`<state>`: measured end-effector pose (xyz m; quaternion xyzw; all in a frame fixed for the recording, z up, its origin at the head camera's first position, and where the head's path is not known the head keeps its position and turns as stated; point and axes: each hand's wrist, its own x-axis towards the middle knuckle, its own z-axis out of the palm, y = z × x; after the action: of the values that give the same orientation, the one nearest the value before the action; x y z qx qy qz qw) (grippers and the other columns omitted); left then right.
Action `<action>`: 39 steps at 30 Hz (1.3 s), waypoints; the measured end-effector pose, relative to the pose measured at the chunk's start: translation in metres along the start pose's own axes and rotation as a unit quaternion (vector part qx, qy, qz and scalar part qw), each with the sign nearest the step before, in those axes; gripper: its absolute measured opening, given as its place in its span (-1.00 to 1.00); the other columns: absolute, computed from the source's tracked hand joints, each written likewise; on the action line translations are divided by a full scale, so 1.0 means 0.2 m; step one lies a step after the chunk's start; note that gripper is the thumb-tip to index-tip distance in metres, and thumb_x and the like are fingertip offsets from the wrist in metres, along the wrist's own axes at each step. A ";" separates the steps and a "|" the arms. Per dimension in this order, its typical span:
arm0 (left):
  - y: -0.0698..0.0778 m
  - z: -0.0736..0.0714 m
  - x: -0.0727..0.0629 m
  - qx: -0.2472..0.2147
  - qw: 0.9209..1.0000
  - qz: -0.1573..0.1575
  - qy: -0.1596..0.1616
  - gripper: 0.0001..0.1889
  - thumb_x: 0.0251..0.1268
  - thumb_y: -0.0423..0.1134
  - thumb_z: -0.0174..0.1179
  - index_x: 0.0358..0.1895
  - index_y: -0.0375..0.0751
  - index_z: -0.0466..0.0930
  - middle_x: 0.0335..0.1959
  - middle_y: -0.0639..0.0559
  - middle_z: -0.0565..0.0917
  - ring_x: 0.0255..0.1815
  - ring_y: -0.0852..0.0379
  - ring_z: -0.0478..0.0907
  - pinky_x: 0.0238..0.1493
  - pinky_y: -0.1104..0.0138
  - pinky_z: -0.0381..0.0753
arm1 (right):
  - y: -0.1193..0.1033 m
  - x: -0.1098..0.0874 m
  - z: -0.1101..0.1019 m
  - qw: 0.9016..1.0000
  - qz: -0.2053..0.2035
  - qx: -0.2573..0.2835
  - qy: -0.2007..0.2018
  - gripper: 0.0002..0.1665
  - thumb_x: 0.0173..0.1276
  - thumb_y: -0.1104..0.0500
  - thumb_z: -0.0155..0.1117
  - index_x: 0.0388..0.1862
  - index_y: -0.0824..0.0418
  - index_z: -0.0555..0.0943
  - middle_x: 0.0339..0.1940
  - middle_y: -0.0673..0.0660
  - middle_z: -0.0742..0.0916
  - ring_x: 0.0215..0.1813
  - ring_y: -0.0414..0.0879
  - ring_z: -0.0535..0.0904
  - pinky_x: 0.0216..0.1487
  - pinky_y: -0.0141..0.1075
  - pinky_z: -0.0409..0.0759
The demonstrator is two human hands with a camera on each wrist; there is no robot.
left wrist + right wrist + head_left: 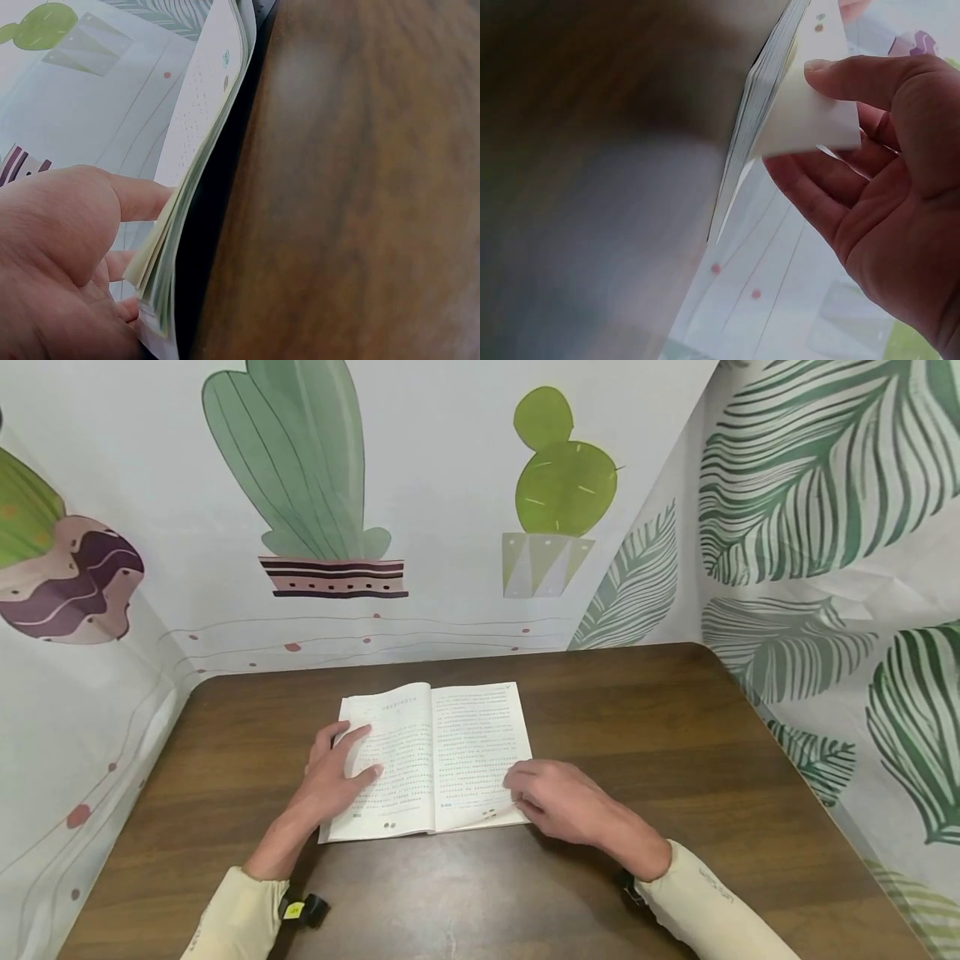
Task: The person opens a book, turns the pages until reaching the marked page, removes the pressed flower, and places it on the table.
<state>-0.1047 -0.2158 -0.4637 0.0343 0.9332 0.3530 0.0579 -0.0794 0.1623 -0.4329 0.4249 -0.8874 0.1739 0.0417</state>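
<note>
An open book (408, 752) with printed pages lies on the brown table. My left hand (327, 781) rests on the left page, its thumb and fingers spread apart over the paper. In the left wrist view, the thumb reaches across the fanned page edges (161, 262). At the lower right corner of the book, my right hand (558, 797) pinches a page. The right wrist view shows that page (802, 124) lifted away from the stack, with the thumb on one side and fingers behind it.
The wood-grain table (637, 718) extends on all sides of the book. Behind it hangs a white wall covering (450, 485) printed with cacti and leaves. A dark strap with a small device (306, 910) sits at the left wrist.
</note>
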 end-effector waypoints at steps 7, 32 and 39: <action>0.00 -0.01 -0.01 -0.005 1.000 0.007 0.001 -0.27 0.51 -0.10 0.33 0.64 -0.11 0.28 0.69 -0.30 -0.04 0.66 -0.38 -0.07 0.42 -0.41 0.12 | 0.04 -0.06 -0.02 0.998 0.054 0.010 0.025 -0.72 0.28 0.34 0.51 -0.39 0.01 0.60 -0.32 -0.12 0.66 -0.27 -0.24 0.49 -0.23 -0.34 0.57; -0.02 0.00 0.01 0.001 1.000 0.011 0.003 -0.27 0.51 -0.11 0.32 0.65 -0.10 0.28 0.69 -0.28 -0.03 0.67 -0.36 -0.09 0.45 -0.42 0.04 | -0.02 0.11 0.06 0.979 0.058 0.181 0.076 -0.53 0.40 0.39 0.36 0.27 0.17 0.69 0.25 0.10 0.74 0.28 -0.05 0.64 0.22 -0.03 0.65; -0.02 0.00 0.01 0.004 1.000 0.013 0.001 -0.28 0.51 -0.10 0.32 0.64 -0.10 0.28 0.69 -0.28 -0.02 0.67 -0.36 -0.08 0.45 -0.40 0.07 | -0.08 0.21 0.10 0.977 0.053 0.200 0.043 -0.52 0.43 0.33 0.37 0.32 0.15 0.65 0.32 0.07 0.70 0.36 -0.09 0.57 0.34 -0.09 0.58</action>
<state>-0.1070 -0.2186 -0.4664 0.0464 0.9341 0.3503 0.0517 -0.0931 0.1149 -0.4376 0.3693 -0.8531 0.3682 -0.0153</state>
